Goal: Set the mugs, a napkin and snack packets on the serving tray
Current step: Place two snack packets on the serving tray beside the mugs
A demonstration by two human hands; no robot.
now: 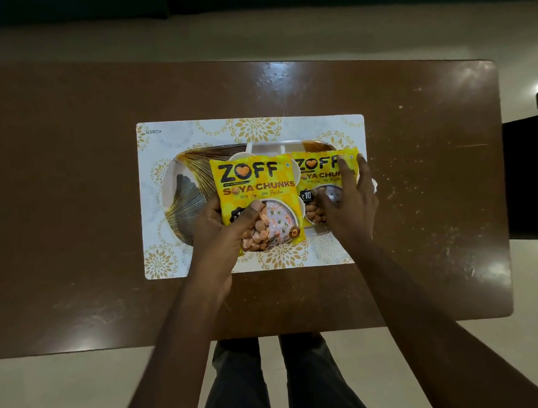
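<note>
A glossy brown tabletop (413,168) stands on a pale tiled floor (70,394), and a white rectangular placemat with gold floral medallions (155,140) lies at its middle. On the placemat sits the oval serving tray with a white base and a gold-and-grey leaf print (185,191), largely covered.

Two yellow plastic soya-chunk snack packets are over the tray. The larger-looking left packet (258,186) is held at its six o'clock corner by the left hand (223,233), thumb on the printed face and the other fingers hidden behind it, so the hand is clamped on the packet. The right packet (321,177) lies toward three o'clock, with the right hand (347,201) spread flat over it, fingers apart and pressing rather than pinching.

These packets look light, crinkly and slippery, with loose dry chunks inside that would shift; I would take one by a sealed edge or corner, as the left hand does, and lay it flat so it does not slide.

White rounded rims peeking out at twelve o'clock from behind the left packet (238,157) may be the mugs, but too little shows to be sure. A scrap of white at the tray's three o'clock edge (374,185) could be the napkin. If mugs stand beneath, they are what crowds the packets.
</note>
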